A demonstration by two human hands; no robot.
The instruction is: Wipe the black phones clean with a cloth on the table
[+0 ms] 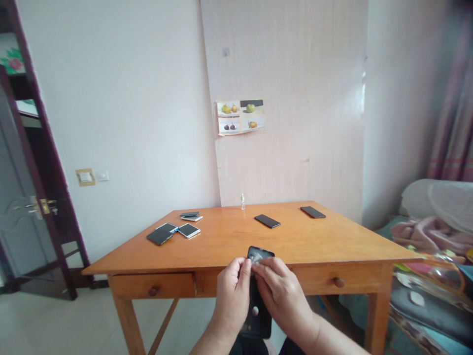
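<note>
A black smartphone point(259, 318) is upright in front of me, below the table's front edge, with its back seemingly toward me. My left hand point(232, 293) is closed along the phone's left side, thumb and fingers pinched near its upper part. Across the phone's upper right lies my right hand point(284, 291), its fingertips pressed together. Between the fingertips a small whitish, shiny patch point(256, 257) shows near the phone's top; I cannot tell what it is. Fingers hide the middle of the phone.
The wooden table point(229, 251) carries a black phone point(267, 221), another dark phone point(313, 212), a white-framed phone point(189, 230), a dark phone or case point(160, 236), a small stack point(191, 216) and a small clear bottle point(243, 201). A bed with bedding point(428, 236) stands right.
</note>
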